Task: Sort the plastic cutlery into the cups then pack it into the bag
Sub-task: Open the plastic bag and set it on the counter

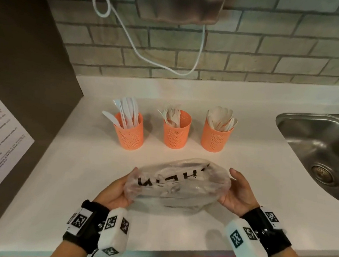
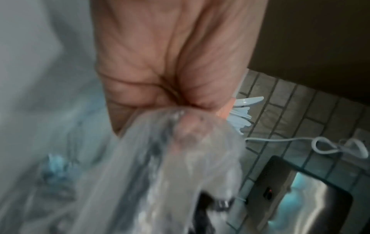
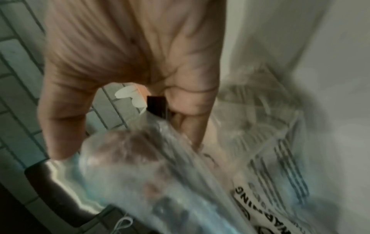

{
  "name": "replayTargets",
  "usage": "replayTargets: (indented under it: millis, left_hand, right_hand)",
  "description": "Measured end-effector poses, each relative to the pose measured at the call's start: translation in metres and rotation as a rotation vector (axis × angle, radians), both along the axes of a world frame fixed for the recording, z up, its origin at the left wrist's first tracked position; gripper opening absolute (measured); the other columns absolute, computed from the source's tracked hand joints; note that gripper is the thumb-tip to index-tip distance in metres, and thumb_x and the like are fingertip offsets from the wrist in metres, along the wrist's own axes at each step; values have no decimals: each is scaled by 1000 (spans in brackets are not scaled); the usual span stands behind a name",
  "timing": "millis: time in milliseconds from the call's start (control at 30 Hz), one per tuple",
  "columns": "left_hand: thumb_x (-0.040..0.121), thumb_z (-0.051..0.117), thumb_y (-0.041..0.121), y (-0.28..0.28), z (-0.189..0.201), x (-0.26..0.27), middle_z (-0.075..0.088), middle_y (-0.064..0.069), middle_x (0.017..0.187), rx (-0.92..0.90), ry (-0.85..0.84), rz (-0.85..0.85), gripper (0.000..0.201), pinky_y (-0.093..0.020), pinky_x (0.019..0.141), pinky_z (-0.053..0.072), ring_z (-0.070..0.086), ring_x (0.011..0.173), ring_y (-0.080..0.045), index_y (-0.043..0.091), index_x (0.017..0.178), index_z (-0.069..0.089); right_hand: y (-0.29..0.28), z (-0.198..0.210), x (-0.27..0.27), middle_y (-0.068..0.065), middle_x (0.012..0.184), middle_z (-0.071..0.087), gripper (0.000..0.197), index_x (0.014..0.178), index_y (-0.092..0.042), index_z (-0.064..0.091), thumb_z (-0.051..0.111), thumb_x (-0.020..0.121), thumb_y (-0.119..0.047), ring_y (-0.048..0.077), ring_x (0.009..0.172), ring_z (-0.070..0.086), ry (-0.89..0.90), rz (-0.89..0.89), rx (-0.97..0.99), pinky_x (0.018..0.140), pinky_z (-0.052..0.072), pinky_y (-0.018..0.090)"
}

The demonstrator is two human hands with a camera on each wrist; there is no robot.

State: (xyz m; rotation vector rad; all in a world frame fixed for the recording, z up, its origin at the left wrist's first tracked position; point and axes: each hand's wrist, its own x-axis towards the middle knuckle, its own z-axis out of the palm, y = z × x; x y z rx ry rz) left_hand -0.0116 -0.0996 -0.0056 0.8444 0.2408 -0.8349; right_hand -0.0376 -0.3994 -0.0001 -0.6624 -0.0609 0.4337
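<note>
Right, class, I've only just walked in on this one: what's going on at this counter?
A person is holding a clear plastic bag above the white counter, with the left hand at one end and the right hand at the other. The cutlery already stands sorted in three orange cups behind it: knives, forks, spoons. Packing seems not to have started.

Plastic bag [image 3: 260, 182] bears partly legible black "WARNING".

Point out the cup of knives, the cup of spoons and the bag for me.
cup of knives [image 1: 130, 136], head view, on its orange perforated wall.
cup of spoons [image 1: 215, 138], head view, on its orange wall.
bag [image 1: 179, 183], head view, on the clear plastic middle.
</note>
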Motion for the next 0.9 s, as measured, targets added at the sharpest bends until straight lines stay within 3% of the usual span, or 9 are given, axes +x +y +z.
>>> replayTargets:
  millis: [100, 200, 267, 333, 433, 567, 667, 767, 900]
  left_hand:
    - [89, 56, 12, -8, 15, 4, 67, -33, 80, 35, -20, 124, 25, -37, 64, 58, 69, 68, -31, -9, 94, 69]
    - [98, 40, 20, -7, 6, 9, 66, -17, 87, 813, -318, 304, 30, -31, 72, 43, 57, 86, -24, 6, 88, 64]
    - [96, 46, 17, -6, 9, -2, 60, -13, 105, 1103, -694, 527, 17, -20, 77, 42, 54, 92, -22, 8, 102, 59]
    - [91, 52, 19, -7, 24, -19, 59, -6, 97, 1090, -1075, 661, 13, -7, 71, 42, 56, 86, -10, 11, 97, 59]
    - [86, 53, 20, -20, 43, -41, 63, 3, 88, 996, -1560, 313, 17, -10, 74, 45, 57, 82, 0, 9, 90, 66]
    - [78, 48, 10, -35, 41, -31, 70, 8, 92, 1257, -1866, -247, 26, -15, 63, 49, 63, 80, -6, 19, 91, 69]
    - [68, 59, -8, -38, 50, -16, 69, 3, 102, 1519, -1704, -482, 37, -23, 48, 46, 68, 69, -18, 17, 95, 66]
    - [86, 43, -3, -40, 59, -4, 65, -5, 112, 1629, -1499, -559, 47, -32, 64, 49, 64, 81, -25, 16, 129, 44]
    - [86, 47, 1, -47, 61, -2, 60, -10, 119, 1683, -1441, -881, 51, -38, 84, 48, 58, 106, -29, 16, 134, 38]
  right_hand:
    - [16, 17, 3, 21, 119, 63, 46, 121, 1, 58, 69, 80, -17, 29, 109, 62, 155, 31, -94, 94, 51, 39]
    - [11, 22, 7, 12, 107, 68, 52, 120, -6, 57, 73, 76, -29, 20, 93, 66, 153, -147, -724, 81, 55, 34]
    - [4, 19, 1, 7, 105, 60, 56, 124, -9, 50, 72, 78, -32, 16, 95, 57, -65, -440, -1274, 83, 47, 29]
    - [5, 27, -14, 3, 100, 56, 41, 115, -10, 55, 68, 80, -29, 12, 93, 50, -636, -741, -1638, 82, 38, 22]
    - [24, 38, -30, 8, 96, 64, 21, 102, -9, 63, 51, 86, -17, 18, 90, 55, -1392, -485, -1635, 77, 43, 25]
    - [48, 32, -22, 6, 96, 67, 35, 109, -8, 63, 38, 87, -20, 22, 83, 62, -1429, -155, -1829, 68, 54, 31]
    - [52, 30, -14, 5, 77, 64, 42, 105, -8, 66, 40, 82, -32, 20, 65, 58, -1352, -157, -2136, 51, 50, 28]
    - [50, 29, -7, 4, 69, 61, 50, 92, -9, 71, 73, 57, -44, 18, 60, 57, -1379, -138, -2296, 48, 44, 23]
    - [56, 38, -5, 3, 76, 58, 34, 69, -14, 62, 77, 43, -28, 21, 77, 51, -1512, -65, -2251, 64, 41, 29]
